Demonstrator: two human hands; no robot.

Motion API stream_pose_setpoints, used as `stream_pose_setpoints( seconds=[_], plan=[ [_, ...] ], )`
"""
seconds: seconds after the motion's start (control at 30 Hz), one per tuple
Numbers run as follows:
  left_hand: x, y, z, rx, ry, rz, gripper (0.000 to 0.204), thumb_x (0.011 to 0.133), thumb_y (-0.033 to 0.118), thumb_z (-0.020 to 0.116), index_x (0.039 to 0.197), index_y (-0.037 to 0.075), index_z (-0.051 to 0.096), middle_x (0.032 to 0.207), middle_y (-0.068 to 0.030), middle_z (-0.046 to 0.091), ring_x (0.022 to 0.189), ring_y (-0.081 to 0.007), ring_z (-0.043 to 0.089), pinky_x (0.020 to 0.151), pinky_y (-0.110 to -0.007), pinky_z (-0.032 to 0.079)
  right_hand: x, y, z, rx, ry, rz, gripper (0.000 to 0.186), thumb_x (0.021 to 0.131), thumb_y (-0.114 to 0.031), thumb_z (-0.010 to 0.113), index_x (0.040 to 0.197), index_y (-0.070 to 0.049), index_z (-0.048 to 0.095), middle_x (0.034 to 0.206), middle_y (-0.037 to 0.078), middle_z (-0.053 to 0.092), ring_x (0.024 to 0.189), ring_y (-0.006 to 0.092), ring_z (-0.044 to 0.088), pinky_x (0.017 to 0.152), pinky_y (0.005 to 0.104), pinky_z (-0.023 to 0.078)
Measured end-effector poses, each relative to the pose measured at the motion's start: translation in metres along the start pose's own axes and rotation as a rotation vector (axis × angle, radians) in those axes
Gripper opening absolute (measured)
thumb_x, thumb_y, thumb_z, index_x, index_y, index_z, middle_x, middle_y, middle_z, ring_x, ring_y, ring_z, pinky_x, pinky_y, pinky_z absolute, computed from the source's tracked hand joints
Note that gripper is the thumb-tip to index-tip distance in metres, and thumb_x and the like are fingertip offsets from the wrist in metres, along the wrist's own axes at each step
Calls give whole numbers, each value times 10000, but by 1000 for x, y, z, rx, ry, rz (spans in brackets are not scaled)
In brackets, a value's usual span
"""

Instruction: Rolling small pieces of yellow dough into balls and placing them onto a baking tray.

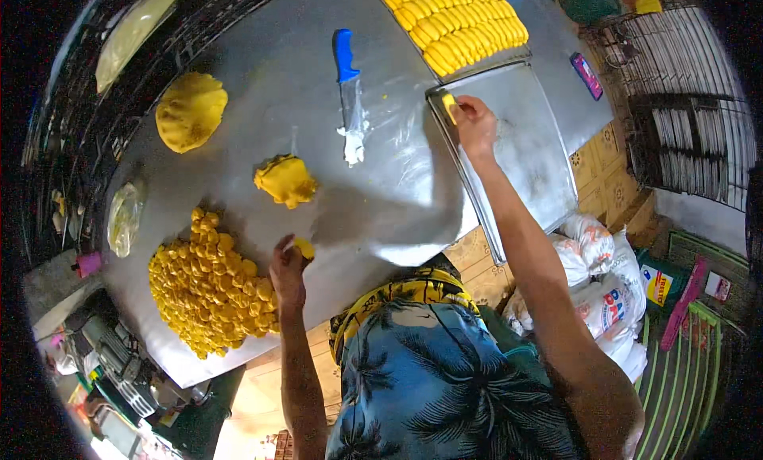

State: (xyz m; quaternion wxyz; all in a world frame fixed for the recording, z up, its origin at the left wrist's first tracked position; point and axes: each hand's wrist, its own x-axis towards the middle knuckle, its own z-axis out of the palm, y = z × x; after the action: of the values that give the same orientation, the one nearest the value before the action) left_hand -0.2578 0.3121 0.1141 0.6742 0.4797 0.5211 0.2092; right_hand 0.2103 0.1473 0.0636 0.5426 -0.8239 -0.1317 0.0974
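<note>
**Dough pieces at the tray corner and the table edge: where a slip could come**

A small yellow dough piece (449, 106) is pinched in the fingers of the right hand (475, 126), which is closed around it at the near left corner of an empty metal tray (524, 158). The tray is overhung past the right side of the steel table (318, 86), with sacks (612, 301) seen below it. If weight is pressed onto that unsupported part, the tray could be tipped or shifted, and the piece could be dropped off the rim.

A second small dough piece (304, 248) is held at the fingertips of the left hand (286, 273), loosely curled, close to the near edge of the table and just beside the heap of yellow pieces (211, 289). The heap is spread almost to that edge, so pieces could be knocked to the floor by a brush of the wrist.

A blue-handled knife (348, 94), its blade smeared with white, is laid between the two hands; a reach across it could be met by the blade. Two larger dough lumps, a small lump (286, 180) and a round flattened lump (191, 110), are left uncovered and may be dried out. The filled tray of rolled pieces (457, 19) is judged safe, being well apart from both hands.
</note>
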Motion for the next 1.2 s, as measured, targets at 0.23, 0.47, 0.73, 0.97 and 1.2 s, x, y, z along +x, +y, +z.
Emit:
stream_pose_setpoints(
  seconds=[0.23,0.47,0.73,0.97,1.2],
  plan=[
    [-29,-38,18,182,-56,-103,383,1013,168,697,1357,16,626,1188,-119,698,1051,-238,680,935,-384,598,10,2,16,-441,20,-299,219,956,-67,741,1156,20,723,948,149,709,838,261,674,794,372,559],
    [-9,-46,28,62,177,19,345,1001,173,731,1282,-18,672,1079,-98,740,971,-193,705,806,-335,582,-138,-69,44,-235,-583,-488,376,1015,-145,638,1368,-15,634,1348,211,646,1137,416,634,995,486,511],
    [6,-16,15,446,93,248,322,1003,209,689,1153,-76,704,868,-142,771,816,-324,760,747,-420,591,-297,-86,126,-624,-1043,-763,720,951,-315,680,1542,34,462,1582,282,459,1508,437,385,1274,505,281],
    [-19,-14,15,1050,-100,632,485,1076,262,531,1483,0,563,1581,-290,471,1484,-452,436,1218,-537,343,-305,-103,134,-558,-992,-890,674,964,-267,668,1516,61,462,1566,288,461,1497,452,384,1280,527,281],
    [-23,-12,-2,1390,6,350,639,1090,331,503,1653,80,334,1732,-235,228,1603,-470,156,1285,-615,123,-249,-91,126,-515,-1005,-1021,665,969,-257,669,1523,52,470,1561,276,484,1502,438,404,1274,495,316]
  ],
)
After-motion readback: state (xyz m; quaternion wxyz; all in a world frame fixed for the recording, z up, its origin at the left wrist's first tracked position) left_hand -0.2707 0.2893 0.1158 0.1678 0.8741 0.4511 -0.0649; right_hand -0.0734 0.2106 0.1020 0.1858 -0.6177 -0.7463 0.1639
